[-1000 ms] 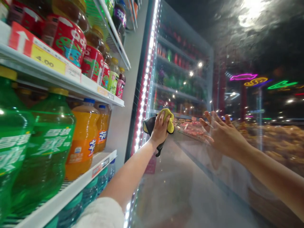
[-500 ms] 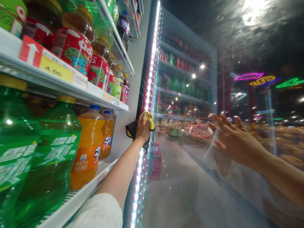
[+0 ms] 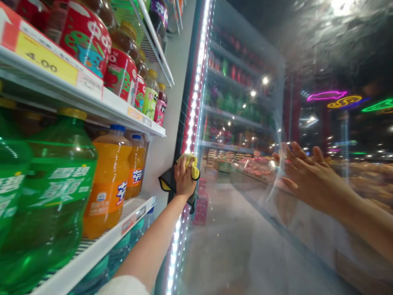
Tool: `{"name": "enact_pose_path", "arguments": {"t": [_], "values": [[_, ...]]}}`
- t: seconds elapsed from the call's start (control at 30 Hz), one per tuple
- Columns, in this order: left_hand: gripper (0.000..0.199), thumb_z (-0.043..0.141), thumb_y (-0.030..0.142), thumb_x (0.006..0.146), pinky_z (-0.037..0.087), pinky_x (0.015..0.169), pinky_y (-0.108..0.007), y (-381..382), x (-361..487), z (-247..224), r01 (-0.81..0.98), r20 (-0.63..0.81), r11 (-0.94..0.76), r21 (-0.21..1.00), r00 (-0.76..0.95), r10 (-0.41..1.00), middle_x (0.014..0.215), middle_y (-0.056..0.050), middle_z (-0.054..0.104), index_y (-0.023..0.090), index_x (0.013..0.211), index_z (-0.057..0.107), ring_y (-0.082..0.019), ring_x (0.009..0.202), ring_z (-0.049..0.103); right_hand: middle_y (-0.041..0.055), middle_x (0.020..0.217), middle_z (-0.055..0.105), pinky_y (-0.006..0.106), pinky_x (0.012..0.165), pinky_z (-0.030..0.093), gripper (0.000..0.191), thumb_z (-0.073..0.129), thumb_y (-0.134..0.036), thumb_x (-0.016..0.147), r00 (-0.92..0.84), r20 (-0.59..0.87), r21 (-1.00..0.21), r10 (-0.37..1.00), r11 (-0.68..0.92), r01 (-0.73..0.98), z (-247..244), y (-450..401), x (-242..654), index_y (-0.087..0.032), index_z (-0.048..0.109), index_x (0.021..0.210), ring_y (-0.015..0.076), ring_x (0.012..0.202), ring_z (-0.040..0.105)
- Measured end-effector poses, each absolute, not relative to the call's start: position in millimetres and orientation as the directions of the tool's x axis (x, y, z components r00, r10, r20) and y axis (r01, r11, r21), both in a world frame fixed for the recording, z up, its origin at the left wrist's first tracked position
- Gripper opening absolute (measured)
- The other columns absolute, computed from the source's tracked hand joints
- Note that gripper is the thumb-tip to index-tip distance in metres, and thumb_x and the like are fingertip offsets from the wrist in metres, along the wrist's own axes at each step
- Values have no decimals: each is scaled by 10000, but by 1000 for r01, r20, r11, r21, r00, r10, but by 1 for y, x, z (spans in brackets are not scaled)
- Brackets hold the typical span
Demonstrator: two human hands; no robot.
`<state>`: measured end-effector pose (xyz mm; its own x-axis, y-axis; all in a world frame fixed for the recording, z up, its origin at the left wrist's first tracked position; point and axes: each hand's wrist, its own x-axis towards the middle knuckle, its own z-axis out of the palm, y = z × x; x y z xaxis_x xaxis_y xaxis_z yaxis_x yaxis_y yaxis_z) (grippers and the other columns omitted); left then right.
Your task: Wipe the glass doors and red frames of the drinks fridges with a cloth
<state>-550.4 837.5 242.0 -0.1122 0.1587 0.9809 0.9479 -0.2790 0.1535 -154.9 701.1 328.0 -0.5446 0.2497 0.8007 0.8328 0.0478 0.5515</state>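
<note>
The microfibre cloth should handle light, limp and soft, nothing fragile; its bunched middle seems the best hold. The left hand has its fingers curled over it at the LED strip, seven o'clock of centre. It looks yellow and dark grey, black-edged. At its three o'clock, the right hand spreads loose fingers by the glass door.

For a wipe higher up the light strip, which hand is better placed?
Left, most likely: the left hand holds the yellow-and-gray cloth right at the light strip. The right hand is farther off, spread open by the glass door, with no cloth in it.
</note>
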Motion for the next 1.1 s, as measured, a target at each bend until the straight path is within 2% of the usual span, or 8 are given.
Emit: {"name": "enact_pose_path", "arguments": {"t": [0.13, 0.3, 0.43, 0.63, 0.8, 0.87, 1.03, 1.1], "values": [[561, 506, 257, 921, 197, 1282, -537, 828, -554, 185, 940, 966, -283, 189, -126, 226, 1650, -113, 356, 256, 1482, 507, -300, 1548, 286, 221, 1601, 404, 695, 1153, 346, 502, 411, -218, 989, -555, 790, 559, 262, 63, 827, 329, 696, -156, -116, 540, 1463, 408, 1483, 379], [529, 468, 247, 952, 197, 1275, -565, 834, -529, 267, 919, 965, -317, 236, -183, 188, 1657, -101, 344, 245, 1481, 500, -296, 1565, 237, 203, 1614, 385, 703, 1156, 337, 478, 447, -229, 990, -558, 790, 569, 255, 34, 821, 329, 697, -157, -136, 570, 1442, 413, 1472, 397], [512, 430, 294, 994, 217, 1280, -529, 835, -489, 321, 895, 988, -419, 155, -136, 76, 1642, -139, 358, 186, 1493, 477, -279, 1570, 218, 188, 1606, 404, 692, 1157, 350, 488, 451, -208, 986, -551, 792, 563, 264, 34, 826, 329, 696, -159, -149, 556, 1458, 401, 1477, 391], [444, 469, 356, 993, 284, 1267, -512, 821, -493, 258, 833, 967, -540, -124, 223, 122, 1622, -56, 408, 284, 1422, 554, -250, 1554, 273, 193, 1606, 400, 697, 1153, 351, 497, 465, -142, 952, -568, 764, 574, 307, 81, 815, 335, 690, -157, -168, 584, 1433, 396, 1483, 383], [484, 426, 298, 992, 266, 1266, -536, 825, -487, 311, 863, 990, -486, 140, -117, 77, 1606, -106, 423, 235, 1466, 500, -251, 1548, 281, 177, 1626, 369, 679, 1163, 349, 499, 480, -192, 980, -571, 747, 577, 341, 94, 811, 337, 687, -154, -193, 543, 1475, 389, 1502, 353], [491, 444, 275, 985, 254, 1272, -525, 823, -460, 338, 861, 987, -484, 156, -154, 44, 1617, -95, 409, 235, 1470, 502, -257, 1559, 251, 180, 1632, 359, 680, 1167, 336, 506, 505, -206, 975, -563, 748, 569, 353, 96, 817, 337, 688, -155, -196, 535, 1481, 387, 1506, 346], [492, 480, 316, 993, 258, 1270, -513, 803, -412, 304, 799, 975, -571, -190, 220, -16, 1659, -67, 343, 261, 1481, 501, -279, 1580, 183, 154, 1659, 322, 671, 1189, 297, 584, 594, -233, 931, -554, 739, 545, 384, 143, 826, 341, 693, -151, -224, 490, 1506, 363, 1532, 297], [465, 470, 324, 999, 247, 1275, -519, 798, -414, 281, 760, 950, -603, -243, 311, 8, 1641, -58, 380, 284, 1460, 525, -273, 1578, 195, 152, 1665, 306, 665, 1190, 302, 620, 633, -217, 895, -562, 719, 544, 408, 172, 821, 347, 690, -146, -232, 498, 1500, 362, 1535, 291]]}}
